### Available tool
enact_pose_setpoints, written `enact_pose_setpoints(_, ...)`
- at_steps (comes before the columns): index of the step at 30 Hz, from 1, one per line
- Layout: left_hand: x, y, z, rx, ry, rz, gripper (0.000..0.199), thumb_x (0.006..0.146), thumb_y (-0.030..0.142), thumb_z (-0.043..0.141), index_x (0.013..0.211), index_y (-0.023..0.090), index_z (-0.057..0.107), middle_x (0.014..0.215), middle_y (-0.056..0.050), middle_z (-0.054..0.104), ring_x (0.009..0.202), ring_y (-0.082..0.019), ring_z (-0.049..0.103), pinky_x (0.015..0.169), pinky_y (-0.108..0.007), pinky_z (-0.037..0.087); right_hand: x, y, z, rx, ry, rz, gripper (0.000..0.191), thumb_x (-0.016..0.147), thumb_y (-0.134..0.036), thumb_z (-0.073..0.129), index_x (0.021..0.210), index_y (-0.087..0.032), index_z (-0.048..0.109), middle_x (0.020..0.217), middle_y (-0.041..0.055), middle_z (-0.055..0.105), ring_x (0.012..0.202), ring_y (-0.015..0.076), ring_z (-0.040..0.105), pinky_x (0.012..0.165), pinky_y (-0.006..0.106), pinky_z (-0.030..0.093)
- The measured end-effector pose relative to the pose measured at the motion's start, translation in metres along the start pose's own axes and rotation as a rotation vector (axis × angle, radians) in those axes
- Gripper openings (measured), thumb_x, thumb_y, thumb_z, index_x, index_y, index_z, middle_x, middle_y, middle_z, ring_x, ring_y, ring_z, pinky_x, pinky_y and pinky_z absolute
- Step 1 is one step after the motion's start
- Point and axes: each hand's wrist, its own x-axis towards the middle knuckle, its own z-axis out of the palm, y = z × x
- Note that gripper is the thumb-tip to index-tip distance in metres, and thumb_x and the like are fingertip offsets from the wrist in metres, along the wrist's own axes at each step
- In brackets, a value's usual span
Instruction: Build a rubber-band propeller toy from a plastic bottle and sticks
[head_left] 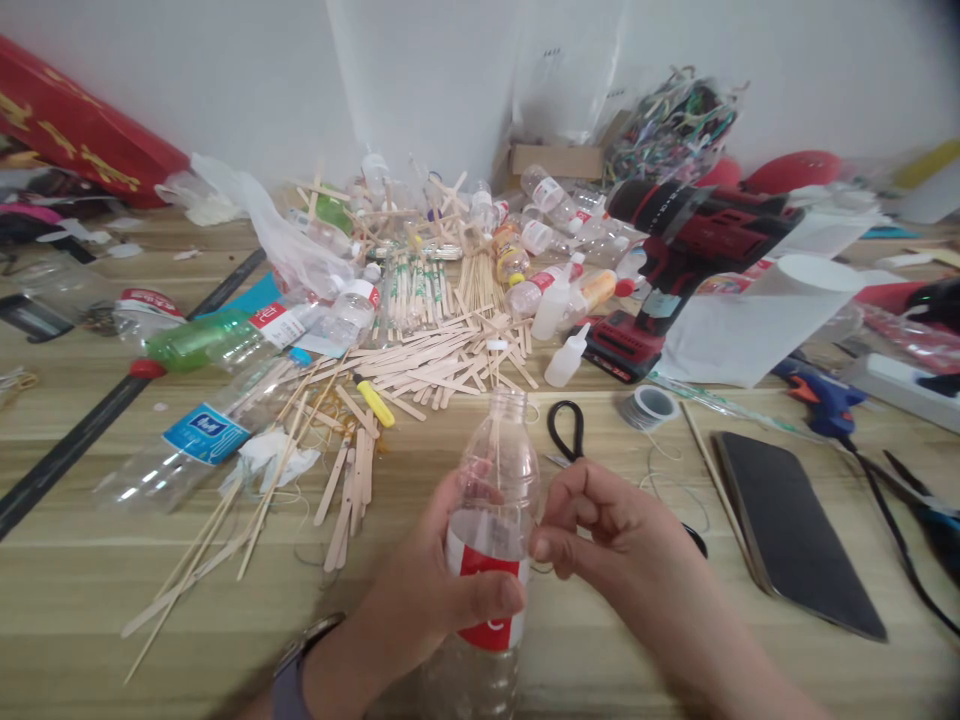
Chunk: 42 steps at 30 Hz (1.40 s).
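Observation:
An uncapped clear plastic bottle [491, 530] with a red and white label stands upright in front of me. My left hand [450, 570] is wrapped around its middle, thumb across the label. Close against the bottle's right side, my right hand [592, 530] is closed in a pinch. A fine string shows at its fingertips, and a small loop of similar string hangs beside the bottle's neck. Scissors [566, 430] with black handles lie behind my right hand, partly hidden by it. A spool [651, 408] of grey thread sits beyond, with loose thread trailing from it.
Wooden craft sticks [442, 360] are heaped behind the bottle. A red and black drill [667, 260] stands at back right. A dark phone [795, 530] and a blue glue gun [821, 395] lie on the right. Several plastic bottles, including a green one [199, 342], lie left.

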Motion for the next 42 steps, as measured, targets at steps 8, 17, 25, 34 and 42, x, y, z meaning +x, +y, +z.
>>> enact_pose_setpoints(8,-0.001,0.005,0.001,-0.127,-0.19,-0.105,0.096,0.055,0.046,0.094,0.134,0.024,0.044,0.121,-0.01,0.066,0.101,-0.027,0.066,0.084,-0.036,0.045,0.003,0.004,0.003,0.183,-0.13,0.183,0.056,0.056,-0.049,0.089,0.063,-0.024,0.04,0.047,-0.0093,0.048,0.037,0.0079,0.04,0.034,0.019,0.033)
enact_pose_setpoints(17,-0.003,0.004,0.003,-0.23,-0.225,-0.102,0.081,0.06,0.041,0.092,0.13,0.022,0.056,0.114,-0.007,0.067,0.097,-0.021,0.063,0.084,-0.032,0.043,0.007,0.027,0.013,-0.111,0.19,-0.228,0.068,0.067,-0.081,0.067,0.104,-0.025,0.054,0.092,0.0064,0.064,0.077,0.0224,0.06,0.065,0.034,0.05)
enact_pose_setpoints(25,-0.001,0.003,0.014,-0.399,-0.259,-0.089,0.055,0.067,0.034,0.087,0.117,0.021,0.066,0.094,-0.003,0.069,0.078,-0.013,0.062,0.069,-0.022,0.044,0.009,0.033,0.023,-0.162,0.285,-0.387,0.061,0.08,-0.076,0.059,0.117,-0.027,0.055,0.114,0.0107,0.064,0.096,0.027,0.061,0.081,0.042,0.05)
enact_pose_setpoints(34,-0.003,-0.011,0.008,-0.528,-0.21,-0.193,0.045,0.071,0.041,0.082,0.109,0.018,0.073,0.085,-0.005,0.073,0.068,-0.015,0.067,0.065,-0.025,0.051,0.008,0.029,0.024,-0.071,0.195,-0.229,0.058,0.082,-0.072,0.059,0.117,-0.026,0.054,0.111,0.0113,0.066,0.1,0.0294,0.064,0.078,0.043,0.055)
enact_pose_setpoints(42,-0.001,-0.016,0.0,-0.636,-0.244,-0.279,0.039,0.072,0.045,0.081,0.098,0.015,0.078,0.084,-0.007,0.078,0.07,-0.014,0.071,0.064,-0.021,0.052,-0.002,0.029,0.012,0.031,0.099,-0.173,0.054,0.086,-0.072,0.054,0.119,-0.029,0.054,0.124,0.0108,0.064,0.115,0.0308,0.061,0.086,0.046,0.055)
